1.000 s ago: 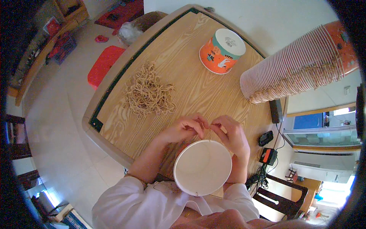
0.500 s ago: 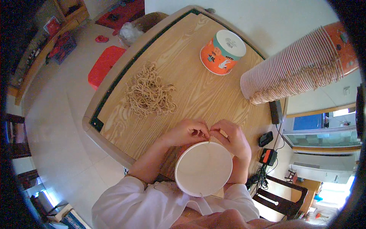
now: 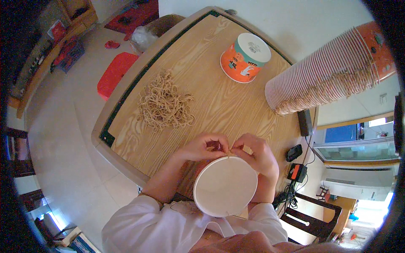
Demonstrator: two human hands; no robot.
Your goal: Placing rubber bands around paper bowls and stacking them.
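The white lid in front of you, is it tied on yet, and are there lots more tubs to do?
One orange tub stands finished-looking, lid on. Both hands, left hand and right hand, pinch a thin band at the far rim of the white lid, so that one is in progress. A long stack of tubs and a pile of rubber bands wait on the table.

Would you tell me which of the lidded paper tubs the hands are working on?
The near tub at the table's front edge, between both hands; the other, orange tub stands untouched farther back.

Probably a home workroom — wooden table, tiled floor, stacked paper cups.
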